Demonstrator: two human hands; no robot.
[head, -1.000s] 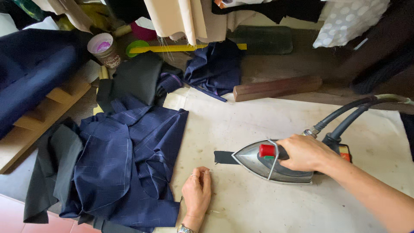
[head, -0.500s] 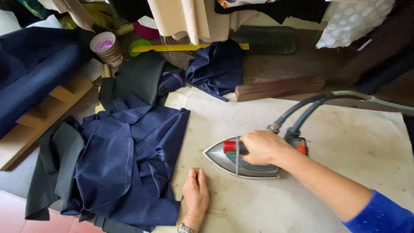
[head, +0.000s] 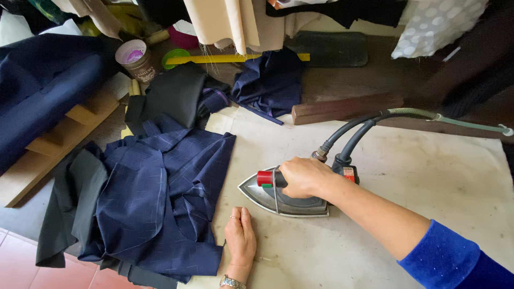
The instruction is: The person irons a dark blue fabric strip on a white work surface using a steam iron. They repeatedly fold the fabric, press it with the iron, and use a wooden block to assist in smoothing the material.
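While the right hand (head: pixel 302 176) wraps its fingers tight round the iron (head: pixel 284 195) by its handle, the iron sits in the middle of the pad (head: pixel 428 176). It looks heavy, hard and hot, so the handle is the safe place to grab. The left hand (head: pixel 241 238) lies flat and open at the pad's near edge, just beside the soft blue cloth (head: pixel 160 198).

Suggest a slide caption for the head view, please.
Right hand grips steam iron on pressing cloth; left hand flat beside navy garment.
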